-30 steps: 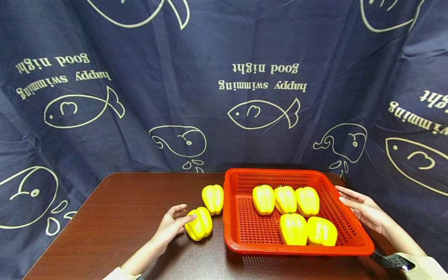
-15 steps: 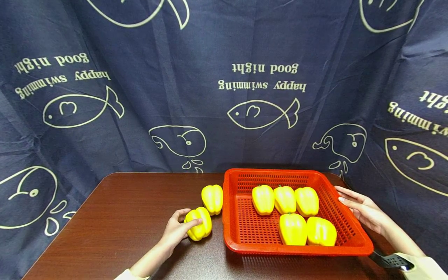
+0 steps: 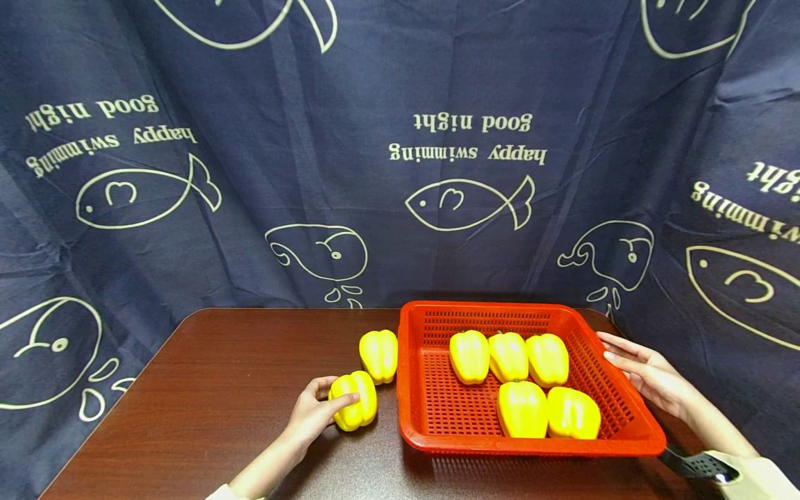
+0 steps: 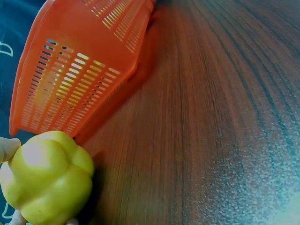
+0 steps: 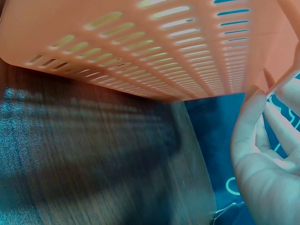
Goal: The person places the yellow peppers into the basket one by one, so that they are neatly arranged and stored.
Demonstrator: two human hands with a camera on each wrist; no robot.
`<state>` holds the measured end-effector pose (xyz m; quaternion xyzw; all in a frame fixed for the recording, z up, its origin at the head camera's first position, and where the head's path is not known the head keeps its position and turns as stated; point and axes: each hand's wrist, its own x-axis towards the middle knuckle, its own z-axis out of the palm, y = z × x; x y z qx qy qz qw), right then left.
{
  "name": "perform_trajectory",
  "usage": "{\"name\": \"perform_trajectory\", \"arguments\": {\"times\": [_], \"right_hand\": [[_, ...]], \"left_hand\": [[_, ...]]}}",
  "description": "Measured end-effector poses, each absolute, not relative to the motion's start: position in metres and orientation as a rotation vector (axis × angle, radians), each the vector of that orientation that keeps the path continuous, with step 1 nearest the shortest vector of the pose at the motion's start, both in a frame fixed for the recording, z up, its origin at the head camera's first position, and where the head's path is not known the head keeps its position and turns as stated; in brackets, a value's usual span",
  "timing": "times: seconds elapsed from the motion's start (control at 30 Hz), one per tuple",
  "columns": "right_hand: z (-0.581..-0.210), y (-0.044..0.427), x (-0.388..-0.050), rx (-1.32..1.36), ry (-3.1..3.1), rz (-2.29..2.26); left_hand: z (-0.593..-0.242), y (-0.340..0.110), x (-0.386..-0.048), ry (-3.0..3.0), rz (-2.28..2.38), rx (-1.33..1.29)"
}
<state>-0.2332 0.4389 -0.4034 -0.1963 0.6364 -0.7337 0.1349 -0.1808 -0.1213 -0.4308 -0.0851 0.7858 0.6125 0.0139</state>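
My left hand (image 3: pixel 314 411) grips a yellow bell pepper (image 3: pixel 356 403) from its left side, thumb across its top; the far fingers are partly hidden. In the left wrist view that bell pepper (image 4: pixel 49 180) shows its lobed end, with fingertips at its edges. Another yellow bell pepper (image 3: pixel 378 355) lies just behind it, beside the basket. My right hand (image 3: pixel 656 378) is at the right rim of the red plastic basket (image 3: pixel 531 444); in the right wrist view this hand (image 5: pixel 269 164) pinches the rim between thumb and fingers. Several yellow bell peppers (image 3: pixel 509 357) lie inside the basket.
The brown wooden table (image 3: pixel 219 389) extends to the left of the left hand. A dark blue curtain (image 3: pixel 375 139) with fish and whale prints hangs behind the table and at both sides. A black strap (image 3: pixel 700 465) circles the right wrist.
The left hand has moved slightly right and closed its fingers and thumb round the near bell pepper, which stays about in place. The right hand and basket look unmoved.
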Motion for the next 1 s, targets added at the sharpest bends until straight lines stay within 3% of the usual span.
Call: {"name": "perform_trajectory", "arguments": {"times": [1.0], "right_hand": [[-0.405,0.439,-0.234,-0.528,1.828,-2.126]], "left_hand": [[-0.442,-0.127,-0.174,2.381,2.014,-0.303]]}}
